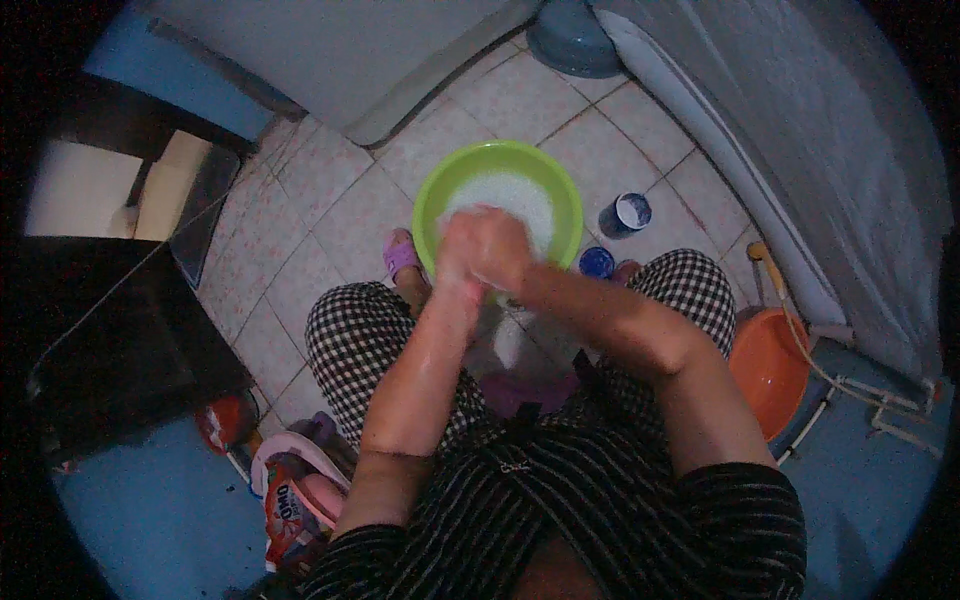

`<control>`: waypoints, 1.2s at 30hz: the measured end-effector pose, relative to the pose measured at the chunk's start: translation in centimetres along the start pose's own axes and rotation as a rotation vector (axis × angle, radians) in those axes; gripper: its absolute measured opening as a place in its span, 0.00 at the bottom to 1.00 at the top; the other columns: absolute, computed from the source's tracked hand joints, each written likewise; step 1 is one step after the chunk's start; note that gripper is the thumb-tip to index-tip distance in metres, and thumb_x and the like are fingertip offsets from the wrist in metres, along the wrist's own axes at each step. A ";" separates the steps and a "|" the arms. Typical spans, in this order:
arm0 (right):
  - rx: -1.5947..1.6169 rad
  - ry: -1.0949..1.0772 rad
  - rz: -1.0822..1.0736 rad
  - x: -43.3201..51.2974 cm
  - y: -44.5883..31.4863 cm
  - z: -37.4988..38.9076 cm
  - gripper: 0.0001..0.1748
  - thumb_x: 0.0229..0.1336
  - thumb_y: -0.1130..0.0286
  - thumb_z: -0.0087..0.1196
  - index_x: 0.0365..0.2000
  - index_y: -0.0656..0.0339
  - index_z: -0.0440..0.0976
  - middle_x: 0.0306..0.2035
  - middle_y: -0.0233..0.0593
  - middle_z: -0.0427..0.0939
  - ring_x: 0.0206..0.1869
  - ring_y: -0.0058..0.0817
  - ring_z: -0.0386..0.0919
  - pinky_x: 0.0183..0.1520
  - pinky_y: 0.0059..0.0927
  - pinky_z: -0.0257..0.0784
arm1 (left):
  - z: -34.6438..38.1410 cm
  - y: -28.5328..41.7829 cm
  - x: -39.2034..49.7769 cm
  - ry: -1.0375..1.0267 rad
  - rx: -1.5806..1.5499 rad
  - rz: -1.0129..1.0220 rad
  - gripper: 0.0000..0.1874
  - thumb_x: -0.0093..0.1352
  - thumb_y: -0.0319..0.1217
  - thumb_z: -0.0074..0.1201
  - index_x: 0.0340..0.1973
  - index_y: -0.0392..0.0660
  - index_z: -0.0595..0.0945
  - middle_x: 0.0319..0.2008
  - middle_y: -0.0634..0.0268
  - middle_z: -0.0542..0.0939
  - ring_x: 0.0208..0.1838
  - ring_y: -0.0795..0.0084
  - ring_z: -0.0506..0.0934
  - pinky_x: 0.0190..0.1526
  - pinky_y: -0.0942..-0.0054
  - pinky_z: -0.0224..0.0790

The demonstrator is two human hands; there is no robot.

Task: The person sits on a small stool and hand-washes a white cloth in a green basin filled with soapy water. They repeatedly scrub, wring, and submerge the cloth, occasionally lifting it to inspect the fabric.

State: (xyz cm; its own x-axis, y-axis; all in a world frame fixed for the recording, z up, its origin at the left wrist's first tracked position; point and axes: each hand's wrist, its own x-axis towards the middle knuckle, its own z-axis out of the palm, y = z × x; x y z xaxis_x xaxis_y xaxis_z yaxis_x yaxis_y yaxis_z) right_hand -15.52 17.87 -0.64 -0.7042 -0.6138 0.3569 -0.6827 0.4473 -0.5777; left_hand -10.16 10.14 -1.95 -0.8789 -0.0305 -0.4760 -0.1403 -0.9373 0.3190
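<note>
My left hand (456,244) and my right hand (504,244) are pressed together above the near part of a lime-green plastic basin (573,217). Their fingers are bent and blurred, and I cannot see whether anything is between them. White foam (499,193) covers the inside of the basin, which stands on the floor between my feet. To its right is a dark blue tub (616,222) showing something white at its top. A round blue lid (597,262) lies nearer to me, close to the basin's rim.
Tiled floor (337,180) surrounds the basin. An orange basin (772,375) is at right, beside a hand shower (765,262) with a hose. A pink tub (277,450) and an Omo detergent bag (283,510) sit at lower left. A blue-grey basin (574,45) stands at the back.
</note>
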 end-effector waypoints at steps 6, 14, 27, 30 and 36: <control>-0.153 -0.289 0.131 0.8 -1.4 -3.6 0.14 0.57 0.63 0.46 0.33 0.60 0.77 0.28 0.52 0.80 0.29 0.46 0.81 0.38 0.48 0.76 | 0.3 -0.3 -0.7 -0.053 -0.054 -0.050 0.21 0.71 0.45 0.44 0.54 0.49 0.73 0.52 0.62 0.76 0.54 0.68 0.74 0.54 0.66 0.68; -0.168 -0.091 -0.141 1.1 -2.4 -5.0 0.18 0.56 0.55 0.51 0.33 0.59 0.77 0.25 0.49 0.79 0.38 0.43 0.79 0.40 0.47 0.73 | 1.3 2.5 0.3 -0.129 -0.069 -0.009 0.21 0.70 0.46 0.47 0.51 0.46 0.75 0.49 0.62 0.78 0.53 0.63 0.75 0.57 0.62 0.67; 1.164 -0.254 0.400 0.9 7.9 -7.9 0.17 0.57 0.61 0.58 0.43 0.62 0.75 0.39 0.31 0.78 0.39 0.19 0.74 0.44 0.24 0.68 | 4.7 11.1 -2.8 -0.081 -0.030 0.152 0.21 0.72 0.41 0.47 0.52 0.39 0.75 0.54 0.56 0.76 0.56 0.58 0.73 0.61 0.58 0.62; 1.148 -0.164 0.418 2.3 8.6 -10.1 0.13 0.57 0.62 0.58 0.37 0.60 0.74 0.35 0.28 0.77 0.37 0.15 0.73 0.41 0.20 0.68 | 2.0 11.1 -0.6 0.017 -0.023 0.233 0.20 0.72 0.37 0.47 0.54 0.38 0.73 0.55 0.56 0.74 0.58 0.58 0.72 0.61 0.57 0.62; 0.775 0.149 0.438 3.8 5.4 -8.1 0.11 0.57 0.62 0.57 0.35 0.59 0.73 0.29 0.28 0.76 0.32 0.18 0.74 0.35 0.24 0.70 | -0.3 4.8 1.0 0.196 -0.088 0.046 0.21 0.72 0.37 0.46 0.58 0.43 0.68 0.56 0.57 0.73 0.55 0.58 0.73 0.57 0.57 0.67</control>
State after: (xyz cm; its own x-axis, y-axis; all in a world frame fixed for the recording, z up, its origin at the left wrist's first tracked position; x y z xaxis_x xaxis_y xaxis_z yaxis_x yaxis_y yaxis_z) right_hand -23.39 23.21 3.53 -0.9250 -0.3769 0.0483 -0.0620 0.0242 -0.9978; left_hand -11.54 5.48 -1.10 -0.7768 -0.1327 -0.6157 -0.0540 -0.9599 0.2750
